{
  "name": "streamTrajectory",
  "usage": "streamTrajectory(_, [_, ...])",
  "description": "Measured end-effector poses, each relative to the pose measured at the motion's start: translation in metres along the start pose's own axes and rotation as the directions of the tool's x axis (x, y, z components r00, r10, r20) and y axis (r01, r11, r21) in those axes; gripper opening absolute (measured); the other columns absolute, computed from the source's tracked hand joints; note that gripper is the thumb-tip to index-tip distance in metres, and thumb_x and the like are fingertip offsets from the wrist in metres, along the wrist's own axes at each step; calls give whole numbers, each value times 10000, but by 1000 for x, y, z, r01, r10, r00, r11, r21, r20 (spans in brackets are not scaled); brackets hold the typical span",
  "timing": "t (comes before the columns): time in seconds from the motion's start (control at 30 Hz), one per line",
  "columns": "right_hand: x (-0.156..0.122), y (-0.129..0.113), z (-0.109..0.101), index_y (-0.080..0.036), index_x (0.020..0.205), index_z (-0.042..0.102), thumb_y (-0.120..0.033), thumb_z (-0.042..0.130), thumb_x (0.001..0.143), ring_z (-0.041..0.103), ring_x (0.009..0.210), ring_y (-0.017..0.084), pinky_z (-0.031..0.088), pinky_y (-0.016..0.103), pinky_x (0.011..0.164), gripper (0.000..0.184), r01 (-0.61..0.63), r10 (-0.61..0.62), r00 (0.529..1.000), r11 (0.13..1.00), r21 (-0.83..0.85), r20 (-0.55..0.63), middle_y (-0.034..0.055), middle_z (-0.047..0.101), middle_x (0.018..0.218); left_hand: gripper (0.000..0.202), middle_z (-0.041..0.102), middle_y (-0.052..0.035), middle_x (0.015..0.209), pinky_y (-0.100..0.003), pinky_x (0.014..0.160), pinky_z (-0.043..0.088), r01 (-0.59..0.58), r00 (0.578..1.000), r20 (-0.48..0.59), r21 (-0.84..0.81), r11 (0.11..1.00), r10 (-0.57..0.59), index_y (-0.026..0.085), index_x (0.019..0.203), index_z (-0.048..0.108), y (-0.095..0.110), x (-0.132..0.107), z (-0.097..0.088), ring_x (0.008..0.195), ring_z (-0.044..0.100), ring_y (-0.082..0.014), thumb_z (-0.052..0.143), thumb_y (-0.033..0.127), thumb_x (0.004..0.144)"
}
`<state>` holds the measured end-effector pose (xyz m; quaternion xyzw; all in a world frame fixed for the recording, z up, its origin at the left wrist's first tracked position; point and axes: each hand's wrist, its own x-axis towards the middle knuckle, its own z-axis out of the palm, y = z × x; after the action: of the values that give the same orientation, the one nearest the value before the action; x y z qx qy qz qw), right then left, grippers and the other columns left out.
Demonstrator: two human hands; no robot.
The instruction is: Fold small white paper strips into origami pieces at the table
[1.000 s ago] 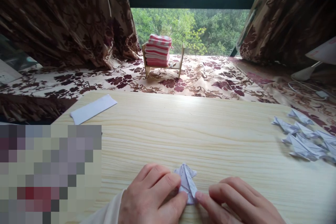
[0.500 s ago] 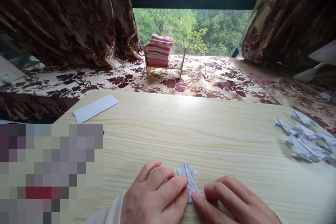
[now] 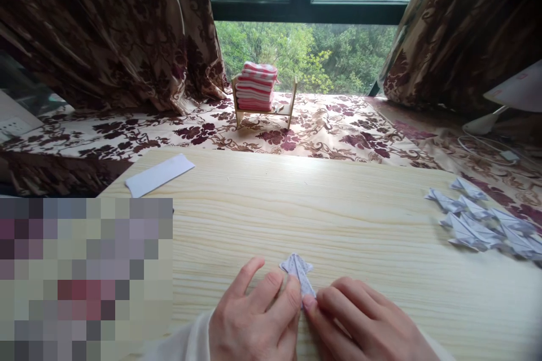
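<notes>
Counter [image 3: 237, 208], back left: one white strip [image 3: 160, 175]. Front center: left hand [image 3: 259, 316] touches one folded paper [image 3: 296, 267]; right hand [image 3: 359, 316] touches its near end; grip cannot be determined. Right: overlapping paper shapes [image 3: 480, 231], count unclear.

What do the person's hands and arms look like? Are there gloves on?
No gloves: the left hand and right hand are bare, with no rings visible. A plain, pale cream sleeve covers the left wrist; only a pale sliver of right sleeve shows.
</notes>
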<state>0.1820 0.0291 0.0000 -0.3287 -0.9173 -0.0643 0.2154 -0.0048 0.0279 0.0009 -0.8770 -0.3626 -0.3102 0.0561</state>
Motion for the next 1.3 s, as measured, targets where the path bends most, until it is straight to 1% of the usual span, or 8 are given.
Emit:
streamTrajectory(0.2, [1, -9, -1, -120, 870, 647, -104, 377, 901, 508, 609, 162, 421, 285, 525, 272, 3, -4, 999, 1000, -8, -52, 49, 581, 678, 287, 701, -71, 971, -409, 867, 455, 0, 999, -50, -46, 999, -2, 157, 969, 667, 0, -5, -4, 888, 604, -201, 397, 139, 875])
streamTrajectory(0.33, [0, -10, 4, -119, 900, 631, -134, 367, 892, 480, 625, 169, 412, 288, 534, 265, -38, 48, 992, 995, 89, -118, 61, 554, 693, 306, 669, -63, 1097, -434, 942, 386, -11, 999, 51, -61, 998, 14, 185, 1093, 628, -5, -12, -15, 1016, 566, -213, 407, 150, 884])
streamTrajectory(0.57, [-2, -7, 7, -165, 819, 614, -133, 390, 837, 479, 598, 172, 390, 280, 494, 227, -34, 64, 985, 981, 189, -158, 53, 542, 679, 250, 664, -53, 879, -395, 812, 440, -1, 1000, 21, -123, 992, 4, 174, 877, 646, 1, -3, -16, 844, 568, -198, 414, 96, 828])
streamTrajectory(0.7, [7, 8, -8, -178, 918, 622, -105, 405, 816, 556, 694, 159, 470, 266, 574, 250, -138, 220, 963, 899, 415, -155, 66, 598, 802, 253, 638, -55, 841, -385, 767, 440, 94, 995, 45, -150, 984, -88, 177, 858, 649, -8, 13, -21, 820, 546, -203, 423, 78, 798])
streamTrajectory(0.83, [29, 30, -19, -161, 871, 658, -131, 446, 816, 571, 613, 123, 465, 231, 530, 221, -401, 460, 888, 774, 490, 0, 51, 626, 789, 191, 636, -55, 773, -384, 742, 449, 241, 961, 153, -60, 969, -229, 177, 787, 672, -24, 34, -26, 811, 548, -220, 490, 123, 771])
streamTrajectory(0.93, [40, 42, -14, -157, 842, 679, -127, 478, 791, 582, 611, 128, 460, 231, 535, 209, -463, 501, 864, 753, 468, 50, 39, 636, 739, 173, 623, -44, 705, -351, 709, 453, 280, 948, 172, -61, 958, -266, 176, 683, 653, -29, 45, -24, 756, 551, -202, 508, 137, 770])
streamTrajectory(1.1, [34, 41, -3, -158, 771, 684, -161, 487, 798, 581, 595, 135, 447, 245, 560, 199, -534, 537, 835, 734, 420, 121, 31, 644, 685, 223, 562, -15, 633, -317, 658, 434, 348, 938, 70, -189, 918, -341, 181, 604, 552, -23, 41, -12, 692, 526, -173, 468, 111, 798])
streamTrajectory(1.3, [32, 33, -9, -172, 674, 653, -242, 467, 845, 570, 608, 140, 408, 259, 593, 262, -605, 564, 795, 717, 345, 222, 25, 629, 669, 66, 552, -28, 751, -378, 718, 420, 407, 912, 139, -207, 890, -385, 190, 670, 562, -14, 32, -5, 793, 513, -217, 600, 206, 721])
